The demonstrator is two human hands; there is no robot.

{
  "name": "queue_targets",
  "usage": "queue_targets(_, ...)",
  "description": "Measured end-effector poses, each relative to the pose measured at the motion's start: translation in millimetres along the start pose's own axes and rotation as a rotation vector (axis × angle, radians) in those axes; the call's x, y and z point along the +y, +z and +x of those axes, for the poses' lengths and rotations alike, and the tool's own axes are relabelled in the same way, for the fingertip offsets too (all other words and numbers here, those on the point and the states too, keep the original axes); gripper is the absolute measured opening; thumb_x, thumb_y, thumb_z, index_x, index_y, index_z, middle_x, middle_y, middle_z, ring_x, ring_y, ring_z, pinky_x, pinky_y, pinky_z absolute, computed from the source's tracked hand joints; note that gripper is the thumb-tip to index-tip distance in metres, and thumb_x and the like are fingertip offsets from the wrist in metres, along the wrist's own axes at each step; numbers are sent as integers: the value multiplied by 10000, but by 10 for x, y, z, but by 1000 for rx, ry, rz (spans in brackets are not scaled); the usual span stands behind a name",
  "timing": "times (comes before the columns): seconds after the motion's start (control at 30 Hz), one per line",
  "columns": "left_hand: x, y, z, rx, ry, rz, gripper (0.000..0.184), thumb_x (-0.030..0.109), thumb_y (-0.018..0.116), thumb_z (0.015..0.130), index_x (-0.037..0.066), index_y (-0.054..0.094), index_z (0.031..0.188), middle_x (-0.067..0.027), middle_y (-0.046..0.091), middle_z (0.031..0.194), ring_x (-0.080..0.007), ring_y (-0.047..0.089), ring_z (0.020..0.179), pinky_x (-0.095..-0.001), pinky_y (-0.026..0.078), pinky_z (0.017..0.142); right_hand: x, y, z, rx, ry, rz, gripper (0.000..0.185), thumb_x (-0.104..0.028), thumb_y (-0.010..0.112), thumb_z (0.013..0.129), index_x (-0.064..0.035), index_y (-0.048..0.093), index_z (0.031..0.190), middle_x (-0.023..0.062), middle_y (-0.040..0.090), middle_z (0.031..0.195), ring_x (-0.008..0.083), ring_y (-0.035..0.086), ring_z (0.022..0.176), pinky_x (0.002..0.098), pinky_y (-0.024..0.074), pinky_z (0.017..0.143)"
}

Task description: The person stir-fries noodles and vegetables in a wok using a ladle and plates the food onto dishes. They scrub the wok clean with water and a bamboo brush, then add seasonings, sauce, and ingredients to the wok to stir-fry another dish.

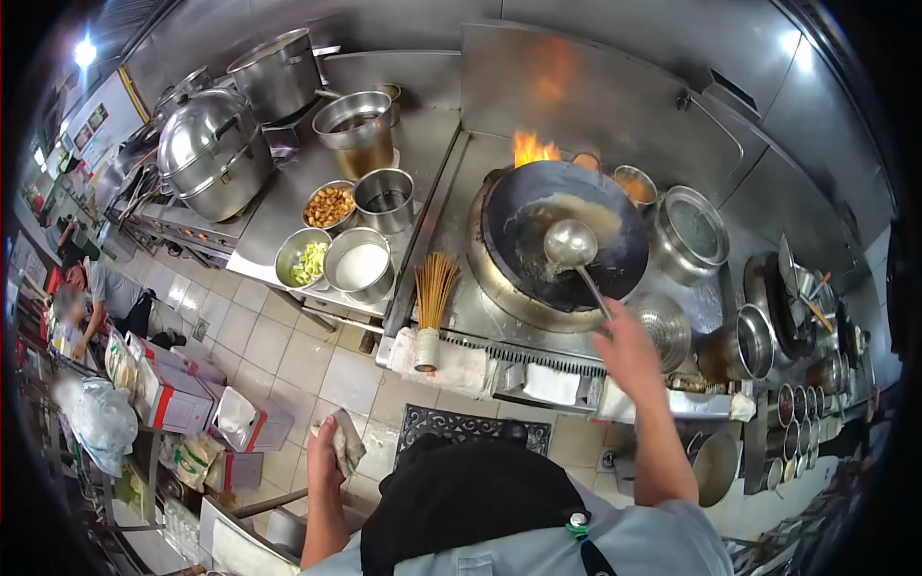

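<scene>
My right hand is closed round the handle of a metal ladle. The ladle's bowl is inside a large dark wok, over a little liquid. Orange flames rise behind the wok's far rim. Below and left of the stove, my left hand grips a folded, stained cloth. A bamboo brush stands at the stove's front edge, left of the wok.
Pots and bowls stand left of the stove, including diced food, green pieces and a white-filled pot. A perforated strainer and lidded pot are right. Another person is far left, near boxes.
</scene>
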State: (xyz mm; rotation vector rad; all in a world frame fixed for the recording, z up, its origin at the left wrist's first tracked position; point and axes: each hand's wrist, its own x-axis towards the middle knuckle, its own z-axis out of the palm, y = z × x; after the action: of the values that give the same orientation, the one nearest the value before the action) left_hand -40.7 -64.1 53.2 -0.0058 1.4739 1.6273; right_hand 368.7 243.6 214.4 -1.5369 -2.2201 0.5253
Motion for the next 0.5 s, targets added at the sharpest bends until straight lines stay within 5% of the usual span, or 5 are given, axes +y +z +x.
queue_targets(0.1,17,-23,-51,64,107,231,256,268,674,947,32,603,1018,-48,611,832,-153,614,725,-340,522,619,-823,1063,322,-515,106,456,657,-294,699,950,-55,417,1493,204,656,1233,267,680,1009,397,532,906)
queue_targets(0.13,-8,-59,-12,42,148,394,268,272,685,939,27,604,1010,-58,622,835,-164,619,729,-347,524,630,-882,1756,394,-460,-11,441,779,-345,724,928,-29,339,1527,261,584,1346,326,665,1070,415,533,936)
queue_targets(0.23,-35,88,71,-63,262,795,359,321,739,894,10,600,1007,-125,676,837,-210,649,751,-374,529,668,-1289,3167,380,-343,248,334,855,-402,750,876,25,346,1497,300,509,1369,311,698,757,367,580,607)
queue_targets(0.37,122,608,-150,-129,249,1007,407,354,766,867,10,617,1024,-182,701,843,-253,690,786,-402,540,704,-1166,3267,565,-490,412,496,605,-308,721,895,3,472,1350,185,660,1058,213,644,643,355,504,486)
queue_targets(0.5,23,798,22,-361,254,1049,420,355,766,862,8,639,1061,-218,722,925,-322,714,890,-422,542,791,-677,2271,582,-817,504,1328,339,-299,687,949,-94,561,1188,34,638,872,105,554,639,261,358,446)
